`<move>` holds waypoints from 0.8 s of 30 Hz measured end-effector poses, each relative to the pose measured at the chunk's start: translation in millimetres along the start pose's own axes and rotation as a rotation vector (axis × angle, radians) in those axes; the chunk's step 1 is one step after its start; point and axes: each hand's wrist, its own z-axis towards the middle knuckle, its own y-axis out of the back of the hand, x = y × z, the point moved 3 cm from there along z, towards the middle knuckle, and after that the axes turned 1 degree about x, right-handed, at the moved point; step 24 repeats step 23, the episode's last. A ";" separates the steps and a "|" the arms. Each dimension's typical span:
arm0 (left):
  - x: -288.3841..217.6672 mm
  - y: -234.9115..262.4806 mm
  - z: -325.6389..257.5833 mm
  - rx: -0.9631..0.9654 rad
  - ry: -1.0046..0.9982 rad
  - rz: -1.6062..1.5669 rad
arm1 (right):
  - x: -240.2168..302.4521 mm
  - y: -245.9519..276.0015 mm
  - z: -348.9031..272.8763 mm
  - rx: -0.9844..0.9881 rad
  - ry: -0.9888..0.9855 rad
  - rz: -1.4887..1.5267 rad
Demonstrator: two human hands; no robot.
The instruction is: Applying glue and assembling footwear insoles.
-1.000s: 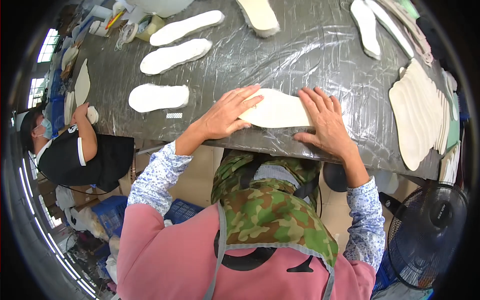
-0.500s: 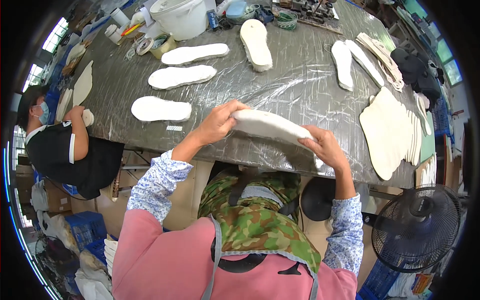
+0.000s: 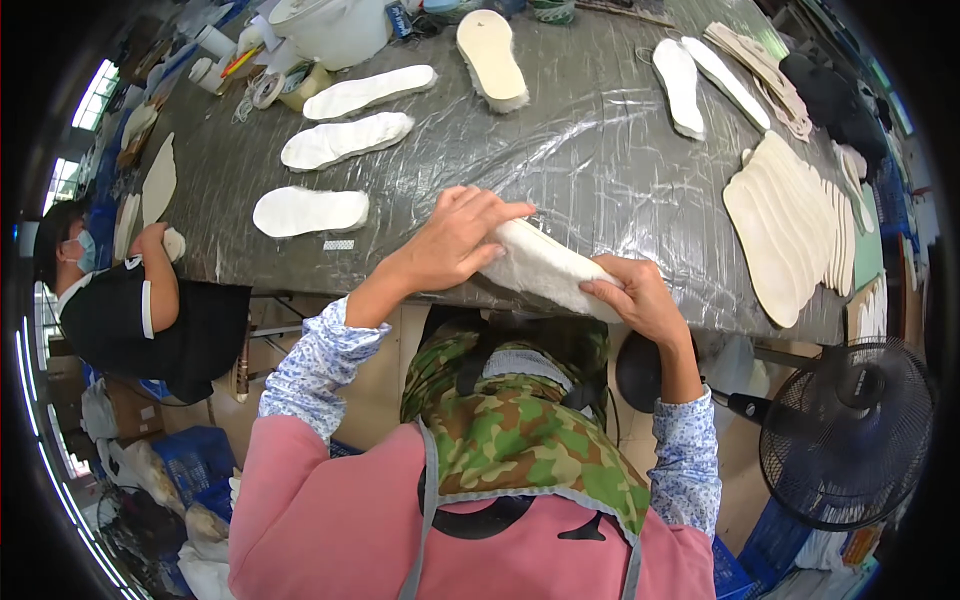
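Observation:
A white fluffy insole (image 3: 545,268) hangs tilted over the table's near edge, its left end higher than its right. My right hand (image 3: 640,300) is closed on its right end, thumb on top. At the other end my left hand (image 3: 450,240) has the insole between thumb and fingers, with the index finger stretched along the upper edge. Left of my hands lie three white fleece insoles: one nearest (image 3: 310,211), one in the middle (image 3: 347,141) and one farthest (image 3: 370,91). Beyond my hands, a cream-faced insole (image 3: 491,60) with a furry rim points away from me.
A plastic-covered table (image 3: 600,150) spans the front. Fanned cream insole pieces (image 3: 780,230) lie at right, near two narrow white insoles (image 3: 680,88). A white bucket (image 3: 335,30) stands far left. A black fan (image 3: 845,430) is at lower right; a masked person (image 3: 130,290) sits at left.
The insole has tipped, its right end lower and its fluffy face now toward me. My left fingers have shifted along its end, and the view has moved slightly.

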 end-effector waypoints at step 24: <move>110.7 -48.4 -5.3 0.120 0.772 -1.177 | -3.9 19.9 15.0 -0.190 0.109 0.950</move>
